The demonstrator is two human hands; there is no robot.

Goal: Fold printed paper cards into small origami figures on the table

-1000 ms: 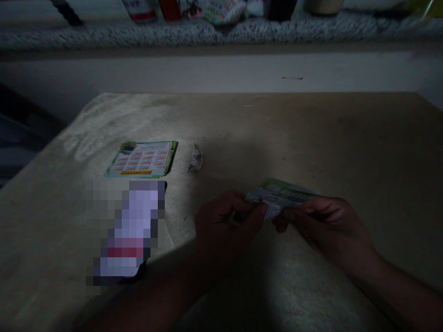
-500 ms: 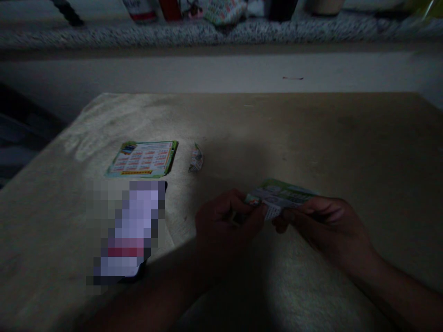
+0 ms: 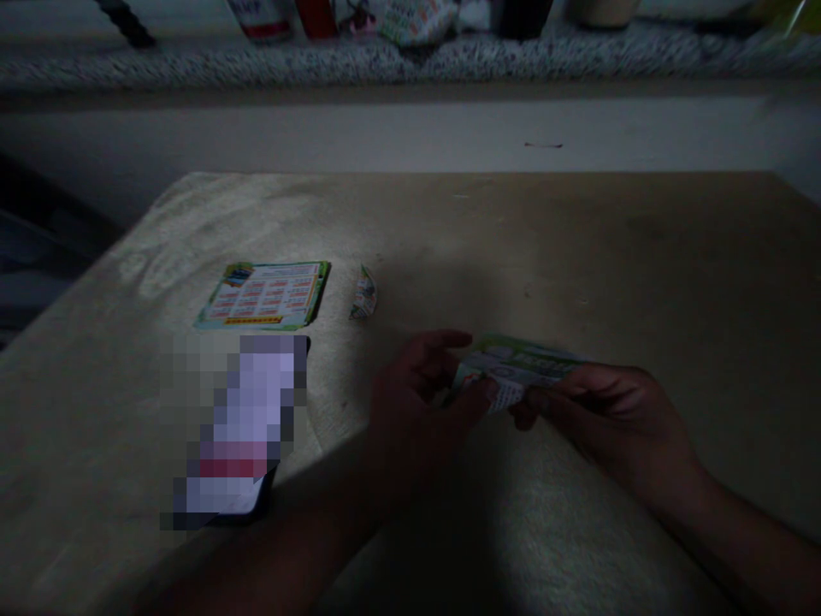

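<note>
Above the table, a green-and-white printed paper (image 3: 513, 359) is held in front of me, with a corner of small print folded forward. My right hand (image 3: 616, 419) pinches its right part between thumb and fingers. On the left side, my left hand (image 3: 423, 411) has its thumb pressed on the paper's front, and its index finger is lifted at the top edge. Its other fingers are partly hidden behind. A crumpled printed scrap (image 3: 363, 295) lies beyond my left hand. Left of it rests a green-bordered stack of printed sheets (image 3: 262, 295).
A phone (image 3: 250, 419) with a blurred-out screen lies left of my left forearm. The table (image 3: 673, 274) ends at a pale wall. Above it, a speckled stone ledge (image 3: 359, 73) bears several items, including a crumpled printed bag (image 3: 420, 21). The light is dim.
My left hand has loosened its pinch: the index finger has risen and straightened, while the thumb stays on the paper. The right hand and paper have barely moved.
</note>
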